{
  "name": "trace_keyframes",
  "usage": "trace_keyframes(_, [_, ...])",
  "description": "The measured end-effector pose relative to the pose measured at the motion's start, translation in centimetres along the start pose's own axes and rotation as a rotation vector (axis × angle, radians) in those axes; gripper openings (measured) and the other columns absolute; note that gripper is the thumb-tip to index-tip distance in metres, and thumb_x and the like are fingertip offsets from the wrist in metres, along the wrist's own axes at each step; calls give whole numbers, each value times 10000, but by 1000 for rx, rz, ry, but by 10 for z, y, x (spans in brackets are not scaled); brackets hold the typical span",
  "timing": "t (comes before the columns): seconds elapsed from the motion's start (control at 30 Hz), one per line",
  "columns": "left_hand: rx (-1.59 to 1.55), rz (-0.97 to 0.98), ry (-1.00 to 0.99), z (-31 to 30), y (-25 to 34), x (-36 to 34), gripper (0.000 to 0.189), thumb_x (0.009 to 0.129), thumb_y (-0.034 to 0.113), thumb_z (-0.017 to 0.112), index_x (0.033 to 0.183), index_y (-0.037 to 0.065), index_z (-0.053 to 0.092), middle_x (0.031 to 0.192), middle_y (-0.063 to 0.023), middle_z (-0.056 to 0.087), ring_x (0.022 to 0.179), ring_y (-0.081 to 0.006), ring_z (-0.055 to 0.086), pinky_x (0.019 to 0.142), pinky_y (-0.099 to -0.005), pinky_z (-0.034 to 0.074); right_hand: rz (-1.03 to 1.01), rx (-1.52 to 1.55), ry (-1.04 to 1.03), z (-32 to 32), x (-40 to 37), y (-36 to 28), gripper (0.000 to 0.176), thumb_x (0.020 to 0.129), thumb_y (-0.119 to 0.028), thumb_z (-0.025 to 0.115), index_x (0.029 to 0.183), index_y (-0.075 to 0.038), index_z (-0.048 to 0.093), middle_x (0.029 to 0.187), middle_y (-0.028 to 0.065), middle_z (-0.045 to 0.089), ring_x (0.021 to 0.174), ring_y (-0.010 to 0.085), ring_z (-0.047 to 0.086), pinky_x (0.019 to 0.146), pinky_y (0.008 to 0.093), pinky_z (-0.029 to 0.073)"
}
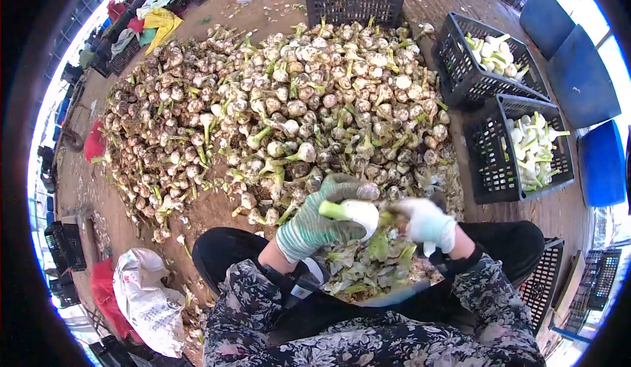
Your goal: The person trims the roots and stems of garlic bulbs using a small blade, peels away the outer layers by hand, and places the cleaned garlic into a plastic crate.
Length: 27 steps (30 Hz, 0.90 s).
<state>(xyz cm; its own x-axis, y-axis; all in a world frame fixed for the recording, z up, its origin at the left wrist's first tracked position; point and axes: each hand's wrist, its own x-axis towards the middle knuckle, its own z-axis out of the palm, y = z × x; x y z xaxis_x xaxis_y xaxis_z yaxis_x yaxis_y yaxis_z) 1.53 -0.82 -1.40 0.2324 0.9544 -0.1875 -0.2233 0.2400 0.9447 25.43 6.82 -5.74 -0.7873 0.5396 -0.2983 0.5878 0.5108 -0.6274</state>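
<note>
My left hand [315, 212], in a striped green and grey glove, is closed around a garlic bulb [360, 216]. The bulb is white and peeled, its short green stem pointing left. Just to the right, my right hand [427, 222] wears a pale glove. Motion smears its fingers, so whether they hold anything cannot be made out. Below both hands, between my knees, lies a heap of green and papery garlic peelings [371, 262]. A large pile of unpeeled garlic bulbs [315, 104], many soil-stained and with cut stems, spreads over the floor ahead.
Two black crates on the right, a farther one [453, 71] and a nearer one [493, 157], contain clean white garlic. Another black crate [355, 5] stands behind the pile. A white sack [148, 301] lies at front left. Blue chair backs [601, 163] line the right side.
</note>
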Motion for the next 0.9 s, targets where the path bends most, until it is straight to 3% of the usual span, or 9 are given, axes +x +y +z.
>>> trace_keyframes(0.07, [325,268,-68,-6,-5,3,589,622,195,791,1137,58,539,1171,-76,511,1106,-175,462,935,-327,373,176,214,116,-23,4,-1,255,730,-126,598,962,-24,619,776,111,612,726,190,591,675,308,476])
trace_keyframes(0.17, [137,130,-54,6,12,-1,725,622,141,781,1255,50,441,1236,-69,471,1102,-157,457,943,-300,369,134,427,112,-39,-1,-22,285,773,-230,619,949,-8,593,789,129,612,732,220,598,657,310,470])
trace_keyframes(0.23, [138,109,-27,6,7,4,883,595,44,770,1352,59,315,1287,-55,435,1098,-133,446,950,-274,357,115,1004,61,-45,-1,-50,423,777,-307,651,1009,22,522,823,91,596,721,171,566,648,294,463])
trace_keyframes(0.33, [91,13,-25,5,3,1,897,578,20,776,1349,59,320,1262,-45,458,1082,-129,456,946,-268,355,-114,623,192,-28,14,-56,499,754,-351,677,1021,20,477,865,49,584,736,122,544,691,256,457])
trace_keyframes(0.5, [75,46,28,-1,-1,2,894,567,35,805,1332,61,342,1110,-43,504,1015,-136,492,904,-283,400,169,1307,79,-36,6,-51,424,800,-284,629,1037,29,468,933,74,560,825,140,578,617,258,497])
trace_keyframes(0.6, [-3,31,68,7,5,2,876,564,42,812,1316,54,363,1142,-50,482,1021,-143,493,912,-286,398,92,1198,11,-44,1,-65,452,781,-302,647,1045,19,469,924,80,562,840,149,575,613,255,503])
trace_keyframes(0.63, [-77,23,68,8,4,2,863,562,37,812,1304,30,371,1206,-66,453,1056,-152,478,937,-284,379,227,1130,-30,-39,4,-67,495,742,-308,684,1039,27,472,938,94,564,838,166,580,643,280,499])
trace_keyframes(0.67, [-74,26,66,7,5,3,863,562,37,812,1304,30,371,1206,-66,453,1056,-152,478,937,-284,379,9,820,163,-19,9,-56,456,721,-283,698,985,36,507,890,107,589,796,184,588,690,317,487])
trace_keyframes(0.9, [41,-24,154,8,8,2,817,552,-7,772,1282,31,408,1145,-51,529,1020,-164,514,914,-304,398,63,380,366,-28,-5,-91,215,716,-137,627,864,6,565,775,192,594,757,348,583,689,367,466])
